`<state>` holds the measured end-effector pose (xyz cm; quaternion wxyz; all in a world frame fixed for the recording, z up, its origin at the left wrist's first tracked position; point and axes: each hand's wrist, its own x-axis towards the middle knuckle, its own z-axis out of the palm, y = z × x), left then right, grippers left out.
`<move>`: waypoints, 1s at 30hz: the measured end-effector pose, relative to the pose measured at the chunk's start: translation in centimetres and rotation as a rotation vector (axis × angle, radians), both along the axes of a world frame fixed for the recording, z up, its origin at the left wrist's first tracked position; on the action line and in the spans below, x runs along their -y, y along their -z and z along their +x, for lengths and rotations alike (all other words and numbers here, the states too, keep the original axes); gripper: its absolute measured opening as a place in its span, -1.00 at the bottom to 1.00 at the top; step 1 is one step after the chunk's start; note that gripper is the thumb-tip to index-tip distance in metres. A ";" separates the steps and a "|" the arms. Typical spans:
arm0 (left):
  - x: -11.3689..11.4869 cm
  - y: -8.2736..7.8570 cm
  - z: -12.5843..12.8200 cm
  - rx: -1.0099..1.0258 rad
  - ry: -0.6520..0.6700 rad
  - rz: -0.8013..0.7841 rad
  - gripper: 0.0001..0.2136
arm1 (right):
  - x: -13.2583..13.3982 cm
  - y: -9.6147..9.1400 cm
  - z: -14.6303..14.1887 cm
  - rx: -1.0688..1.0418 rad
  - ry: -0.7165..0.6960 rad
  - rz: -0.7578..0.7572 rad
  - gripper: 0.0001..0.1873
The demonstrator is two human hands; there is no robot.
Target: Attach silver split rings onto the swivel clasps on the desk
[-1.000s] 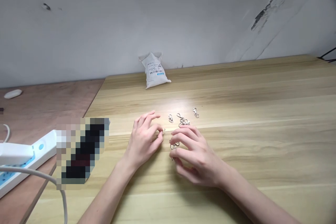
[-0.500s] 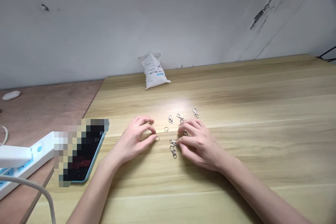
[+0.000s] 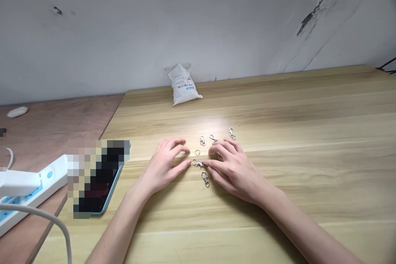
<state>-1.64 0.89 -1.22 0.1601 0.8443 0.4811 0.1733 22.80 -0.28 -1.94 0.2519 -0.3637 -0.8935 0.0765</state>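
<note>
Head camera view; 12 o'clock points away from the wearer, and directions are read from the clasp between the hands.

A small silver swivel clasp (image 3: 198,163) lies flat on the wooden table top (image 3: 297,140), between the hands. The left hand (image 3: 163,166) is palm down at 9 o'clock, fingers narrowly curled and holding nothing, with its fingertips just beside the clasp. The right hand (image 3: 235,172) is palm down at 3 o'clock, its fingertips on the clasp's other end; a pinch cannot be confirmed.

A tiny ring touches the clasp's left end; threaded or not, I cannot tell. A loose metal ring (image 3: 197,152) lies at 12 o'clock. Apart from the hands, three more clasps (image 3: 213,137) lie toward 1 o'clock, and another clasp (image 3: 205,179) lies at 6 o'clock. A further clasp (image 3: 219,156) is partly hidden by the right fingers. No clasp clearly carries a ring.

A white bag (image 3: 183,84) stands far off at 12 o'clock.
</note>
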 end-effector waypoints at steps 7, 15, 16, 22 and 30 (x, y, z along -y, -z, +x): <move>0.1 0.6 0.6 -0.002 -0.015 0.031 -0.83 | 0.6 -0.2 -0.5 0.031 -0.056 0.003 -0.78; 0.6 0.8 1.8 -0.020 -0.093 0.044 -0.81 | 1.0 0.0 -0.7 -0.012 -0.104 -0.007 -0.82; 0.7 0.8 1.9 -0.022 -0.096 0.040 -0.80 | 1.0 0.1 -0.8 -0.008 -0.106 -0.011 -0.81; 0.6 0.3 1.6 -0.027 -0.053 -0.020 -0.71 | 0.8 0.0 -0.5 -0.014 -0.080 -0.022 -0.79; 0.7 0.8 1.4 -0.112 -0.043 -0.013 -0.36 | 0.5 0.0 -0.4 0.013 -0.040 -0.044 -0.75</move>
